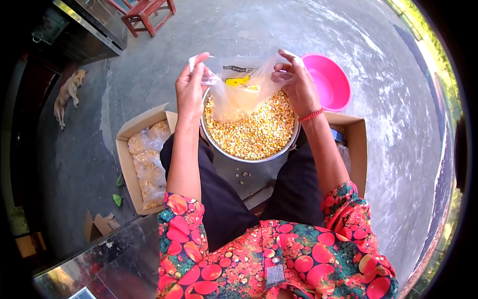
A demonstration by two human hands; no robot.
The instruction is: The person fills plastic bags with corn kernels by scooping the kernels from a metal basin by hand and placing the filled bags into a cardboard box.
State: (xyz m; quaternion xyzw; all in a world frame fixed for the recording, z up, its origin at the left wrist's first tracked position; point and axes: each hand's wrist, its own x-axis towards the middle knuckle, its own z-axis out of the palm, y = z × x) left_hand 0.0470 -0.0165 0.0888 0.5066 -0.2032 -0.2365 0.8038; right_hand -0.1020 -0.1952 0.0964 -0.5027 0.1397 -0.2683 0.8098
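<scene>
A clear plastic bag (238, 102) with a yellow print and dark lettering hangs between my hands, its top spread wide. Some corn kernels show inside it. My left hand (191, 87) pinches one upper edge of the bag, and my right hand (298, 84) grips the opposite edge. Right below, a round metal basin (253, 160) is filled with loose yellow corn kernels (256, 134). The bag's bottom hangs over the kernels; whether it rests on them I cannot tell.
On the left, a cardboard box (130, 172) holds several bags of corn (149, 162). Another cardboard box (356, 149) stands at right, partly behind my arm. A pink basin (331, 82) lies beyond my right hand. A dog (69, 94) lies far left, near a red wooden chair (144, 17).
</scene>
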